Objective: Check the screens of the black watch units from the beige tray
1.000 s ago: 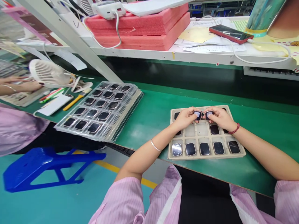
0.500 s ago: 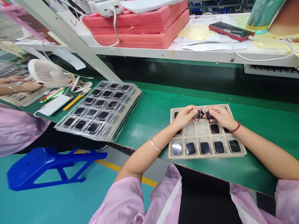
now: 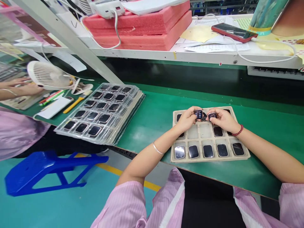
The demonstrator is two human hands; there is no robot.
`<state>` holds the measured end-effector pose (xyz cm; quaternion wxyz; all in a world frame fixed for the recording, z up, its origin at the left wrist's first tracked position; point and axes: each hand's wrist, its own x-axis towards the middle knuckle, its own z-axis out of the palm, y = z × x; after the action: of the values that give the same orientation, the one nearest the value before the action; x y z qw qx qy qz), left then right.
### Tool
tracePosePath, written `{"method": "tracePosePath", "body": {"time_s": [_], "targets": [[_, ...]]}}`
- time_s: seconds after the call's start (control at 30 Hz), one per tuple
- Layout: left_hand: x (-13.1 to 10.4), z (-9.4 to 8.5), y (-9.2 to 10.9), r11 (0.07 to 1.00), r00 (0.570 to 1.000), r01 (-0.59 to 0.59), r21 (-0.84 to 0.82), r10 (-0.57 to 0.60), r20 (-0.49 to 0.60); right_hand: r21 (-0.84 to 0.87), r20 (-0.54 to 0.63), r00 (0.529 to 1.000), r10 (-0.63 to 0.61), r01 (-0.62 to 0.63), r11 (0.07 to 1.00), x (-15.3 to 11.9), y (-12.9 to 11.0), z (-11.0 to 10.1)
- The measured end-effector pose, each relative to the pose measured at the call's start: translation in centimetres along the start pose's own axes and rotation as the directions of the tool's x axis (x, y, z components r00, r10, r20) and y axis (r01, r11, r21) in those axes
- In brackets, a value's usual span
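Over the far part of a beige compartment tray (image 3: 237,159), my left hand (image 3: 187,118) is closed on a smartwatch case (image 3: 198,114) with a lit screen. Beside it, my right hand (image 3: 223,120) grips a second smartwatch case (image 3: 212,116), also lit, with the thumb at its lower edge. The two cases are close together but apart. Below my hands, several dark-screened watch cases (image 3: 208,151) lie in the tray's near row. Two middle-row compartments (image 3: 205,130) hold nothing. My hands hide part of the far row.
Left of the tray, clear plastic trays (image 3: 111,136) of watch cases are stacked on the green bench (image 3: 152,117). Beyond are a yellow-handled brush (image 3: 74,105), a white fan (image 3: 48,74) and a co-worker's hands (image 3: 26,87). A shelf (image 3: 152,54) crosses above; a blue stool (image 3: 47,172) stands left.
Both watch screens, dark before, are now lit with icons. My fingers have shifted slightly, with the right thumb lower, so the screens show more fully. The tray has stayed put.
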<state>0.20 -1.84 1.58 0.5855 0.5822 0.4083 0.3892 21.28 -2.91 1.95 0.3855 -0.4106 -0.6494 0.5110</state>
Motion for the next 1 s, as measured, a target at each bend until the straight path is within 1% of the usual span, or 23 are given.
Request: {"method": "tracePosePath", "body": {"time_s": [0.07,0.1,0.17,0.27,0.43,0.5,0.63,0.7,0.8,0.87,1.0], "targets": [[-0.02,0.00,0.08,1.000,1.000,-0.015,0.008,0.015,-0.009,0.007,0.017,0.999,-0.041,0.040,0.999,-0.07,-0.14,0.10],[-0.05,0.02,0.11,0.999,0.999,-0.035,0.010,0.035,-0.013,0.016,0.032,0.999,-0.040,0.040,0.999,-0.09,-0.20,0.09],[-0.13,0.07,0.15,0.998,0.998,-0.067,0.007,0.067,-0.012,0.029,0.060,0.998,-0.007,0.005,1.000,-0.10,-0.26,0.00],[-0.25,0.11,0.16,0.997,0.997,-0.078,-0.003,0.078,0.002,0.026,0.078,0.997,0.028,-0.030,0.999,-0.04,-0.13,-0.12],[-0.26,-0.02,0.07,0.995,0.995,-0.100,0.022,0.100,0.000,-0.002,0.071,0.996,-0.061,0.061,0.998,-0.01,0.27,-0.05],[-0.20,-0.07,0.03,0.996,0.996,-0.085,0.011,0.085,0.014,-0.012,0.062,0.997,-0.039,0.040,0.999,-0.04,0.34,-0.12],[-0.11,-0.19,0.06,1.000,1.000,-0.005,0.015,0.005,0.018,0.049,0.033,0.998,0.060,-0.062,0.997,-0.05,0.33,-0.43],[-0.10,-0.23,0.04,1.000,1.000,-0.003,0.011,0.003,0.008,0.049,0.012,0.998,0.057,-0.057,0.997,-0.03,0.32,-0.40],[-0.11,-0.23,-0.10,0.999,0.999,-0.053,-0.002,0.053,0.012,-0.003,-0.013,1.000,-0.014,0.014,1.000,-0.02,0.32,-0.13],[-0.10,-0.21,-0.17,0.998,0.998,-0.058,-0.006,0.059,0.026,-0.014,-0.006,0.999,-0.032,0.032,0.999,-0.02,0.31,-0.02],[-0.12,-0.21,0.01,1.000,1.000,0.002,0.020,-0.003,0.025,0.047,0.023,0.998,0.058,-0.059,0.997,0.02,0.31,-0.26]]}}
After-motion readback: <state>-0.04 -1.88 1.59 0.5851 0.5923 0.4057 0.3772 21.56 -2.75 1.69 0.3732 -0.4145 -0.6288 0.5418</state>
